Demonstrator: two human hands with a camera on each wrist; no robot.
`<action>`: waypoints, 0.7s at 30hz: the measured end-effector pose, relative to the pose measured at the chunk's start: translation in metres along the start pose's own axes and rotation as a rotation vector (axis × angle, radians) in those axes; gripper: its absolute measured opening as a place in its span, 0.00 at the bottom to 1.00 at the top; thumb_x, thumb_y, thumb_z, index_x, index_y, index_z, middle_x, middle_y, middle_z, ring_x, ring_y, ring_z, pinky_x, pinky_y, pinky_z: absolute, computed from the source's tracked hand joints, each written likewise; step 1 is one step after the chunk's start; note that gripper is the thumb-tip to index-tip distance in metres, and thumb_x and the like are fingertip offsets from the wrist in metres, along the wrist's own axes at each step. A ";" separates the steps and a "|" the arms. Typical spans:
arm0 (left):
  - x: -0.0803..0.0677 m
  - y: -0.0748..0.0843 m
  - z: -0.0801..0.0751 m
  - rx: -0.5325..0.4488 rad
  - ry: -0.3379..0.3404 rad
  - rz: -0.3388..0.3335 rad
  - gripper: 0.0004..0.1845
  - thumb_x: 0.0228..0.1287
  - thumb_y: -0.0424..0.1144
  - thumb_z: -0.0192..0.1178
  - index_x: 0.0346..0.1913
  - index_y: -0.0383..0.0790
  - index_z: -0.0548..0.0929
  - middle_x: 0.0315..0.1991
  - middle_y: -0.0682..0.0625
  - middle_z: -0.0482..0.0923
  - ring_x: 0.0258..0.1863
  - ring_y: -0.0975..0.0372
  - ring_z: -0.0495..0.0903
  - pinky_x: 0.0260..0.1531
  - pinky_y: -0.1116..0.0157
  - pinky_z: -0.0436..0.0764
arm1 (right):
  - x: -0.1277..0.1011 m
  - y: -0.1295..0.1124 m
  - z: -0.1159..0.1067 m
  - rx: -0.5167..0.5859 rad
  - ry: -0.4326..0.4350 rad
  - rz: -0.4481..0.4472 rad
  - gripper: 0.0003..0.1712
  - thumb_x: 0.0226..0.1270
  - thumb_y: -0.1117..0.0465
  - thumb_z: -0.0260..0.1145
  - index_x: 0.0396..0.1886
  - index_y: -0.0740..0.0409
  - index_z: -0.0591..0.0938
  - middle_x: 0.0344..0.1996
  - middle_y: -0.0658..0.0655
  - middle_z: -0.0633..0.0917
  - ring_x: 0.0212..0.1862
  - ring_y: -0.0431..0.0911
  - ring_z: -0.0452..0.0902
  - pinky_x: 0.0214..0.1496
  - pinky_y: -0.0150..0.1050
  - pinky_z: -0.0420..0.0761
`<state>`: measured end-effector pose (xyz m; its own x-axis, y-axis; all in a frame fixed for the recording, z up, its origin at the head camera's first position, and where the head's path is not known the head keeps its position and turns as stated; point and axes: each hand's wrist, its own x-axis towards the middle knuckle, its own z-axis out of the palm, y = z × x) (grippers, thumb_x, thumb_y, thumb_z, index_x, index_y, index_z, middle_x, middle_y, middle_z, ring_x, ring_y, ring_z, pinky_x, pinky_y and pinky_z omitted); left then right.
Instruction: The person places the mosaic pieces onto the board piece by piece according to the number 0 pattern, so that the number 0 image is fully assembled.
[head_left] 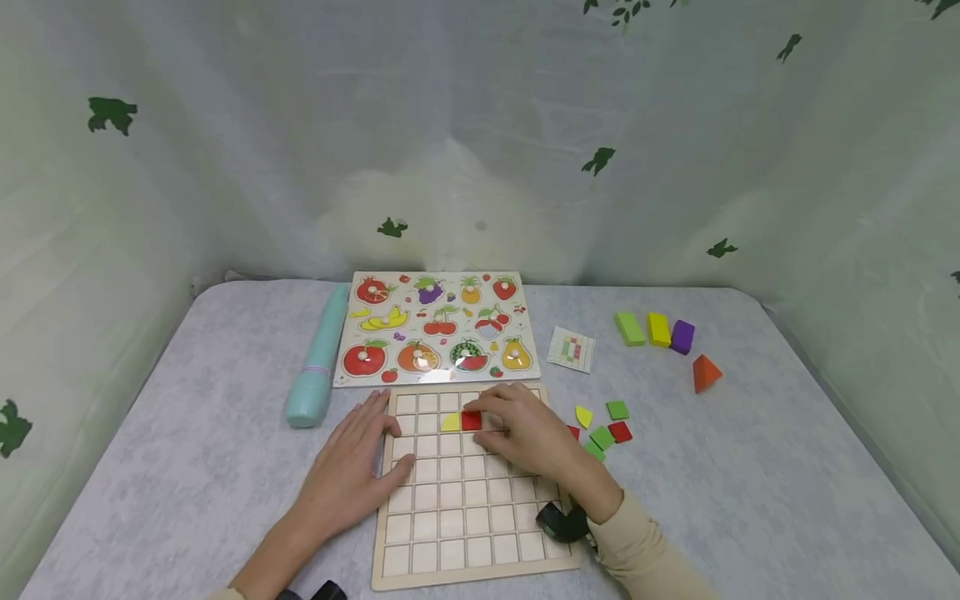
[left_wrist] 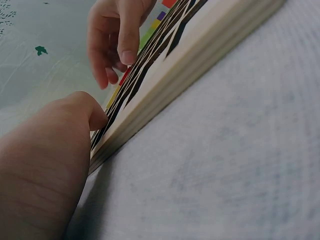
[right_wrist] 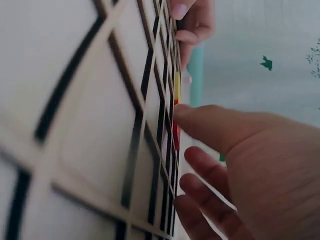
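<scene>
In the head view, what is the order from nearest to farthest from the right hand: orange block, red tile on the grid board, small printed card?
1. Red tile: on the grid board, at the fingers of the right hand.
2. Small printed card: beyond the hand, slightly right.
3. Orange block: farther out on the right side.

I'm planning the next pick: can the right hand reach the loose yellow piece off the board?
Probably yes: the loose yellow piece lies uncovered near the right hand, which is at a red tile.
</scene>
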<state>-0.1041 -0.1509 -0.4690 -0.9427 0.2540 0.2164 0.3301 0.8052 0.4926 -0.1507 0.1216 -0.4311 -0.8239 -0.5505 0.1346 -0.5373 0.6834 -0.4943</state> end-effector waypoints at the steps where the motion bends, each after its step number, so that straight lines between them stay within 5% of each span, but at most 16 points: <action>1: 0.000 0.000 0.000 -0.001 -0.004 -0.004 0.16 0.64 0.49 0.68 0.44 0.47 0.74 0.79 0.39 0.62 0.80 0.46 0.58 0.78 0.46 0.58 | -0.001 0.000 -0.002 0.000 -0.003 -0.002 0.20 0.67 0.55 0.74 0.58 0.48 0.86 0.57 0.50 0.85 0.61 0.46 0.76 0.61 0.44 0.83; 21: 0.000 -0.001 0.000 -0.003 0.008 0.008 0.16 0.64 0.49 0.68 0.44 0.46 0.75 0.78 0.39 0.62 0.80 0.47 0.58 0.79 0.47 0.58 | -0.029 0.027 -0.054 -0.026 0.007 0.097 0.20 0.66 0.58 0.75 0.56 0.55 0.86 0.50 0.52 0.88 0.52 0.49 0.82 0.54 0.47 0.86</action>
<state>-0.1041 -0.1519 -0.4698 -0.9397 0.2560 0.2268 0.3375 0.8017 0.4934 -0.1513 0.1824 -0.4018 -0.8736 -0.4775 0.0935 -0.4593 0.7458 -0.4825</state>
